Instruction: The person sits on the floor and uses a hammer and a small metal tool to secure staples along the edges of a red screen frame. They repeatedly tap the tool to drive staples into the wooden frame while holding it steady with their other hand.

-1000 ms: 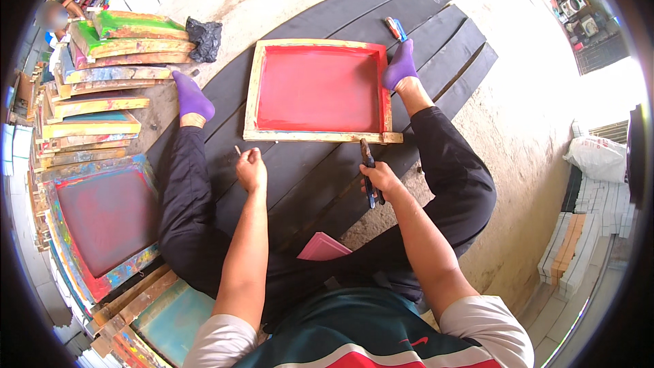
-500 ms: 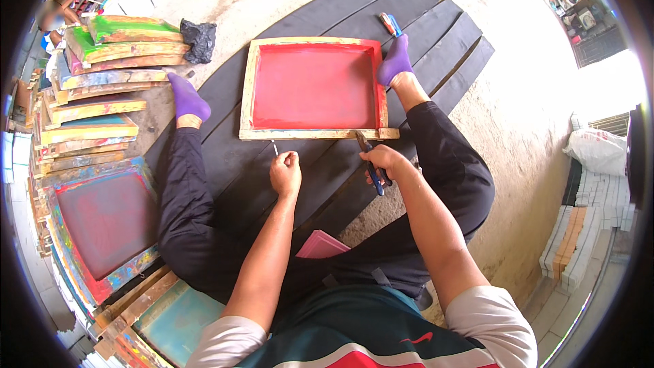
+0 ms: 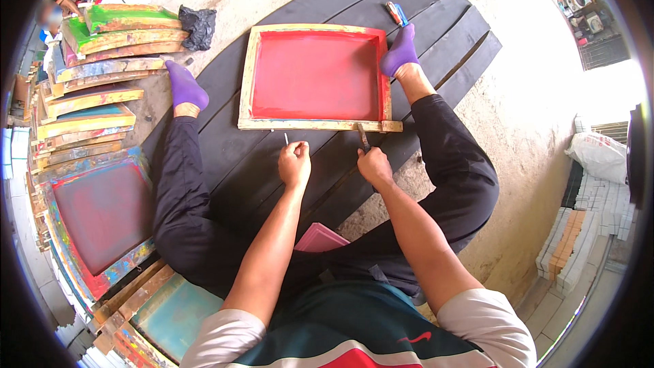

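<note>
A silk-screen frame (image 3: 313, 125) of pale wood, with red mesh (image 3: 317, 75) stretched in it, lies on the dark slatted board between my feet. My right hand (image 3: 375, 165) is closed around a pair of pliers (image 3: 364, 138); their dark jaws reach the frame's near rail, close to its right corner. Most of the handles are hidden under my fingers. In my left hand (image 3: 295, 163), pinched fingers hold a thin white stick (image 3: 286, 139), just short of the near rail. What the stick is made of I cannot tell.
The dark slatted board (image 3: 327, 3) spreads under the frame. A blue and red tool (image 3: 396, 13) lies by my right foot. Paint-stained frames (image 3: 102, 249) are piled at left, near a black plastic bag (image 3: 197, 27). Pink sheets (image 3: 320, 237) lie between my legs. A person sits at far left.
My left hand has moved slightly right and up with the white stick. The right hand has turned with the pliers, so their blue handles are now mostly hidden. The view has shifted slightly.
</note>
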A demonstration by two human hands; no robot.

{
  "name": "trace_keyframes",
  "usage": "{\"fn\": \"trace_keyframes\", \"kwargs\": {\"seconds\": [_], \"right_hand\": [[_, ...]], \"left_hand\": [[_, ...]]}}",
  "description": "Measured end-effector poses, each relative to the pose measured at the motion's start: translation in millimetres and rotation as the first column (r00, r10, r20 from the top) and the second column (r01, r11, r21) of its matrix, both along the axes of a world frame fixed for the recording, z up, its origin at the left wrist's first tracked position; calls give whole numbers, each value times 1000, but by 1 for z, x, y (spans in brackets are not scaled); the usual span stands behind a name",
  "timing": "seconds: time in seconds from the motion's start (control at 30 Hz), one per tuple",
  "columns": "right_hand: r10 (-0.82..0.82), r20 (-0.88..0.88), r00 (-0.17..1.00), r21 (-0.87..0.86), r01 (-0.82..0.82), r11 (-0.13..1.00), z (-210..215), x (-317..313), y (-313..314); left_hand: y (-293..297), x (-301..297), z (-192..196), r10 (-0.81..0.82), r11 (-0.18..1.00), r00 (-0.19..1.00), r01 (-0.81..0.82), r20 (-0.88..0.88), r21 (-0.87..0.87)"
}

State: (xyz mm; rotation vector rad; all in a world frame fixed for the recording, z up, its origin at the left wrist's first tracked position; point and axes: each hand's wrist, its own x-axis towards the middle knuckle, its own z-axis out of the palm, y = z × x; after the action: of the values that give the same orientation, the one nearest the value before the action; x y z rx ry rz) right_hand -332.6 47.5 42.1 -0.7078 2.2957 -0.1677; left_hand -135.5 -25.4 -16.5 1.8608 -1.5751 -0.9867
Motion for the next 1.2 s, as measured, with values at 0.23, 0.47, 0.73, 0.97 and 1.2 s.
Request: {"fn": "trace_keyframes", "kwargs": {"seconds": [0.23,0.47,0.73,0.97,1.2], "right_hand": [[-54,-93,994,-133,42,990,-33,6,12],[168,-93,981,-209,-185,960,-20,27,16],[508,18,861,-227,-492,841,-9,70,-1],[643,88,761,-336,-585,738,-26,93,-20],[523,498,692,-292,-433,852,-38,99,-40]], "left_hand": [[-1,-8,3,0,1000,999,0,-53,4],[-2,0,-1,30,949,864,134,-503,287],[-16,34,16,288,841,771,80,-568,535],[-29,78,8,474,798,676,-61,-564,599],[-64,122,-17,527,842,689,-345,-497,416]]}}
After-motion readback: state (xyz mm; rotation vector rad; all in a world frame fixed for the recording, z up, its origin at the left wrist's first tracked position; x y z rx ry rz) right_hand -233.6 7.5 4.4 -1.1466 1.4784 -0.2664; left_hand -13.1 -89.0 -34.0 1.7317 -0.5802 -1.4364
